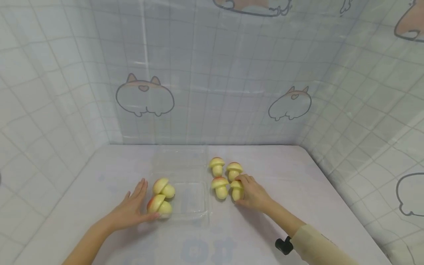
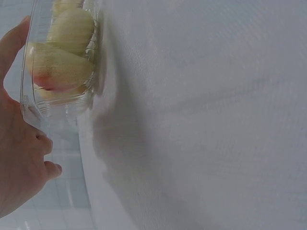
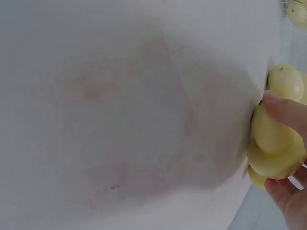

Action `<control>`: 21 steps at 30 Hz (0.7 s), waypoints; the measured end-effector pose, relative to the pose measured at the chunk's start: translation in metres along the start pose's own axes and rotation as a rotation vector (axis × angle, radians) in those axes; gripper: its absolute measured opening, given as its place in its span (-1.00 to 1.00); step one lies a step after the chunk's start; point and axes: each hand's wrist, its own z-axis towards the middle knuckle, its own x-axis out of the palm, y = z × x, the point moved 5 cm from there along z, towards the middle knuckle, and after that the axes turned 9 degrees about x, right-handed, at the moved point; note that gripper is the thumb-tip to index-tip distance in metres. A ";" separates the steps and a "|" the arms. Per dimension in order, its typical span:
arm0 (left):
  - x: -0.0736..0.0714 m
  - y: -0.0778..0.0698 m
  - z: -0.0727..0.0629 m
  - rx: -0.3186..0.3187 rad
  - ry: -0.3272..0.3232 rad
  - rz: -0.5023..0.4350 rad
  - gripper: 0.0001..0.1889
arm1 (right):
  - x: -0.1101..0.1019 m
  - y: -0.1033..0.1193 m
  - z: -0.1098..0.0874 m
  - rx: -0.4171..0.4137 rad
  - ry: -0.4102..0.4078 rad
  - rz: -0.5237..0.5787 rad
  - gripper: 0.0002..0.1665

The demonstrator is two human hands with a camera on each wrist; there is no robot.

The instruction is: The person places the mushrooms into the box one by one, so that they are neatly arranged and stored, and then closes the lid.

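Two mushrooms (image 1: 160, 205), pale yellow with red-tinged caps, lie in the left side of a clear plastic box (image 1: 189, 197) with its lid folded back. Spread along the box's left side, my left hand (image 1: 130, 209) has its thumb touching the near edge. In the left wrist view the box wall (image 2: 29, 91) stands beside that hand. To the right of the box, my right hand (image 1: 253, 193) grips the nearest right mushroom (image 1: 237, 192), fingers at the cap and thumb by the stem. The right wrist view shows this mushroom (image 3: 273, 136) between thumb and fingertips.
Three more mushrooms (image 1: 220, 187) stand close together beside the gripped one, between it and the box. The transparent lid (image 1: 180, 158) lies toward the back of the white table (image 1: 281, 173). A black object (image 1: 284, 245) shows by the right sleeve. Patterned curtains surround the table.
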 end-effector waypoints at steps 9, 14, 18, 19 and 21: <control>0.000 0.000 -0.001 -0.001 -0.006 0.005 0.22 | 0.003 -0.004 -0.005 0.054 -0.007 -0.002 -0.03; 0.001 0.001 -0.001 0.002 -0.009 0.007 0.22 | 0.000 -0.004 -0.004 0.074 -0.034 -0.029 -0.04; 0.002 0.000 -0.002 -0.001 -0.005 0.003 0.21 | -0.007 -0.005 -0.003 0.076 -0.084 -0.019 -0.05; 0.002 0.000 -0.002 -0.003 -0.003 0.004 0.21 | -0.009 -0.005 -0.003 0.068 -0.100 -0.012 -0.06; 0.002 -0.001 -0.002 -0.004 -0.003 0.006 0.21 | -0.013 -0.004 -0.002 0.037 -0.135 -0.003 -0.06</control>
